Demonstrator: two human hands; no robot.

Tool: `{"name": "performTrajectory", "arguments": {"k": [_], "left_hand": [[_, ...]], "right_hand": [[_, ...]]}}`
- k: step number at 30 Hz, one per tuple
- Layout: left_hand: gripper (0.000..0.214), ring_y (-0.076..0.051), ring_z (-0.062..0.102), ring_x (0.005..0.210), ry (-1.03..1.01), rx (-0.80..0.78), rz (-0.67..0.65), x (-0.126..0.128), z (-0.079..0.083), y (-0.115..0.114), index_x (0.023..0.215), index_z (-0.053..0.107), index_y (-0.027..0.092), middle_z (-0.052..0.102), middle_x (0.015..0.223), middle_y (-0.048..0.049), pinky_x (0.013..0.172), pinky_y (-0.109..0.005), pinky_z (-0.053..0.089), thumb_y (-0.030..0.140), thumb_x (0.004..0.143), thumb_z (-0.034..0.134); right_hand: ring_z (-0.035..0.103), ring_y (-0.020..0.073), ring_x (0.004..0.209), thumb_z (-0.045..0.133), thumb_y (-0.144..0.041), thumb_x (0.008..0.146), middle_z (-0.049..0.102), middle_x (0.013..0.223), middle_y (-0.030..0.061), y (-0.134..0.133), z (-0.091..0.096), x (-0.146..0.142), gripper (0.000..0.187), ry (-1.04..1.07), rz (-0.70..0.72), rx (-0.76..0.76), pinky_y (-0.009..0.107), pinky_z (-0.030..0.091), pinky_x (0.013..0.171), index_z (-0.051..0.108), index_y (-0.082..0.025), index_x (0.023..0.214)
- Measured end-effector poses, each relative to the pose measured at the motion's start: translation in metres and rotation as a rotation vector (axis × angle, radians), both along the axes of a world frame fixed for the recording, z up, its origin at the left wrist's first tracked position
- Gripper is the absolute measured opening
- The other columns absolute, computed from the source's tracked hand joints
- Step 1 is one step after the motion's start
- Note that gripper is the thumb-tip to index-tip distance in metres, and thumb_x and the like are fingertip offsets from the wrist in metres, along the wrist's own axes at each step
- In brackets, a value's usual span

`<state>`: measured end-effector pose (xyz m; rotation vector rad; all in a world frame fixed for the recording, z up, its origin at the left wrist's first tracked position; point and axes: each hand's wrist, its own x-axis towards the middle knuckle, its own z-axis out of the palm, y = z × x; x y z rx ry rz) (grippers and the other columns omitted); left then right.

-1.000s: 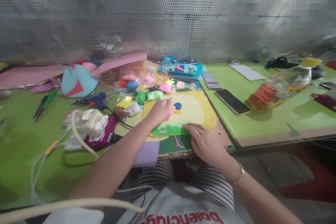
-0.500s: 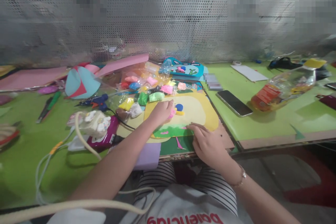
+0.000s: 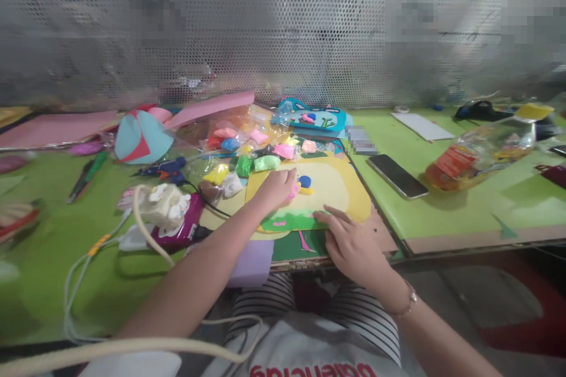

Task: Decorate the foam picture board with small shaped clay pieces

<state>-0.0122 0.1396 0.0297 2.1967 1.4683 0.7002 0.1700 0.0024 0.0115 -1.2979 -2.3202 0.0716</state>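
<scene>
A yellow card (image 3: 359, 203) lies in front of me, with a pale middle and a green clay strip (image 3: 292, 222) along its lower part. My left hand (image 3: 279, 189) is over its left half, fingers closed on a small pink clay piece (image 3: 293, 191), partly hidden by the hand. Just right of that sit a blue clay disc (image 3: 305, 181) and a thin yellow clay piece (image 3: 306, 191). My right hand (image 3: 349, 240) rests at the card's lower edge, fingers stretched out and touching it near the green strip.
Several wrapped clay packs (image 3: 267, 163) lie behind the card. To the left are a glue gun (image 3: 165, 171), a utility knife (image 3: 82, 179) and a cable-fed power strip (image 3: 186, 225). A phone (image 3: 398, 175) and a plastic bottle (image 3: 464, 159) are on the right.
The view has shifted slightly, moving the scene a little to the right. Both hands stay in nearly the same places on the card.
</scene>
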Motion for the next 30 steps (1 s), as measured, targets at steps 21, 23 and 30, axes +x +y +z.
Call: {"name": "performTrajectory", "arguments": {"k": [21,23,30], "left_hand": [[0.049,-0.018,0.054,0.062,-0.126,-0.075,0.098,-0.002,0.000,0.004,0.060,0.043,0.020,0.055,0.059,-0.0038,0.059,-0.029,0.037,0.053,0.091,0.024],[0.048,-0.019,0.055,0.063,-0.138,-0.092,0.099,-0.002,0.000,0.004,0.061,0.044,0.020,0.057,0.061,-0.0040,0.059,-0.028,0.037,0.053,0.090,0.026],[0.049,-0.018,0.053,0.059,-0.146,-0.069,0.070,-0.001,0.001,0.002,0.055,0.042,0.020,0.053,0.056,-0.0038,0.061,-0.029,0.036,0.047,0.091,0.024]], "right_hand": [[0.040,0.0256,0.131,0.037,-0.023,0.096,0.048,0.140,0.0105,-0.001,0.008,-0.016,0.042,-0.142,0.040,0.023,0.053,0.034,0.108,0.041,-0.015,0.137],[0.037,0.0260,0.133,0.034,-0.024,0.096,0.046,0.142,0.0098,-0.002,0.012,-0.028,0.041,-0.157,0.088,0.012,0.053,0.032,0.109,0.043,-0.017,0.136],[0.036,0.0273,0.132,0.033,-0.030,0.097,0.050,0.135,0.0106,0.001,0.017,-0.054,0.040,-0.183,0.128,-0.070,0.049,0.034,0.107,0.049,-0.016,0.131]]}}
